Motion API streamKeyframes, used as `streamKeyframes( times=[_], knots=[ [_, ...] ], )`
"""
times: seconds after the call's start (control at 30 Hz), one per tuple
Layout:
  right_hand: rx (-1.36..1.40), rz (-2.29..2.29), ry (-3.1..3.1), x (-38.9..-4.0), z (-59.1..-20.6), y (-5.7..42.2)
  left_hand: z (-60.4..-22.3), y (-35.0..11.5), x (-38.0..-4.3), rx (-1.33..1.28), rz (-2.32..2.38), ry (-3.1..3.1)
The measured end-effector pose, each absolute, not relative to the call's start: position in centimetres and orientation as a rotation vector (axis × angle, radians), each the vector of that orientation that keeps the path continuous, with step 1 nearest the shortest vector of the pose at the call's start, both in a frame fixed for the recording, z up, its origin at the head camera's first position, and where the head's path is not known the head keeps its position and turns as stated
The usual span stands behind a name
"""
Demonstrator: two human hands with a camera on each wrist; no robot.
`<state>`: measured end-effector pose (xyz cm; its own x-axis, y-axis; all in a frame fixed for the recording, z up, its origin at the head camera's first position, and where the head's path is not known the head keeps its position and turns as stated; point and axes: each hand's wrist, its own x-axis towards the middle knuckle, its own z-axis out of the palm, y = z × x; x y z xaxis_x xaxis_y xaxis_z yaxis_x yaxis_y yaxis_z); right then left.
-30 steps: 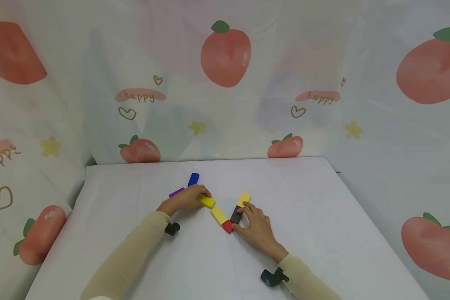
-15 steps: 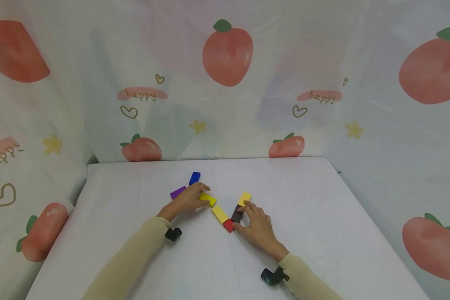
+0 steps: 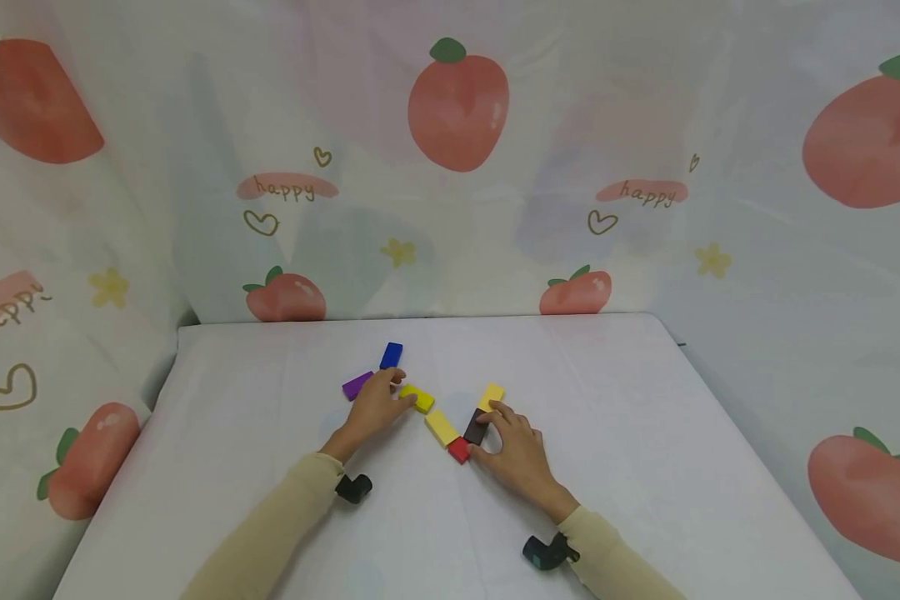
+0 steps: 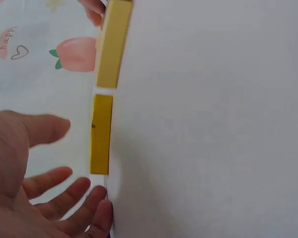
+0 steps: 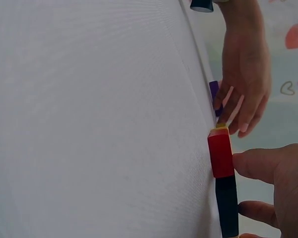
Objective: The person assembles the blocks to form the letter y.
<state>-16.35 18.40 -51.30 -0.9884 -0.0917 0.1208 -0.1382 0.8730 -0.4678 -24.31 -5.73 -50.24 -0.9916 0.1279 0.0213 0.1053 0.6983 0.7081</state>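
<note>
Small rectangular blocks lie on the white table in a V-like line. From left to right these are a bright yellow block [image 3: 422, 400], a pale yellow block [image 3: 441, 429], a red block [image 3: 459, 451], a black block [image 3: 474, 428] and a second pale yellow block [image 3: 492, 393]. My left hand [image 3: 373, 407] hovers beside the bright yellow block, fingers spread; the left wrist view shows a gap between the thumb and that block [image 4: 101, 134]. With my right hand [image 3: 521, 458] I touch the line: the thumb rests at the red block [image 5: 221, 153], a finger at the black block [image 5: 227, 206].
Beyond my left hand lie a purple block [image 3: 357, 386] and a blue block [image 3: 392, 355]. A cloth backdrop [image 3: 450, 233] printed with fruit rises behind the white table [image 3: 630, 400]. Each wrist wears a small black camera.
My left hand has let go of the bright yellow block and drawn back to the left, uncovering more of the purple block. My right hand stays at the red and black blocks.
</note>
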Motion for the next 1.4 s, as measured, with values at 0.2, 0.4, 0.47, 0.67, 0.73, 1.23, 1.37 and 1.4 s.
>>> streamKeyframes(
  times=[0.2, 0.4, 0.47, 0.67, 0.73, 1.23, 1.37, 1.4],
  knots=[
    [0.182, 0.759, -2.948, -16.3, -51.2, 18.4, -50.1, -5.1, -23.7, 0.045, 1.119, 2.895],
    [0.182, 0.75, -2.958, -16.4, -51.1, 18.4, -50.2, -4.6, -23.9, 0.005, 1.055, 2.914],
    [0.18, 0.746, -2.961, -16.4, -51.1, 18.5, -50.4, -4.5, -24.0, 0.002, 1.042, 2.921],
    [0.182, 0.756, -2.96, -16.5, -51.1, 18.5, -50.8, -4.4, -24.3, -0.005, 1.041, 2.925],
    [0.183, 0.759, -2.958, -16.5, -51.2, 18.4, -50.9, -4.4, -24.3, -0.009, 1.045, 2.926],
    [0.192, 0.764, -2.948, -16.6, -51.3, 18.5, -51.1, -4.3, -24.6, 0.044, 1.051, 2.907],
    [0.191, 0.765, -2.948, -16.6, -51.4, 18.5, -51.1, -4.3, -24.6, 0.031, 1.072, 2.89],
    [0.191, 0.766, -2.948, -16.6, -51.4, 18.5, -51.1, -4.3, -24.5, 0.03, 1.076, 2.887]
  ],
)
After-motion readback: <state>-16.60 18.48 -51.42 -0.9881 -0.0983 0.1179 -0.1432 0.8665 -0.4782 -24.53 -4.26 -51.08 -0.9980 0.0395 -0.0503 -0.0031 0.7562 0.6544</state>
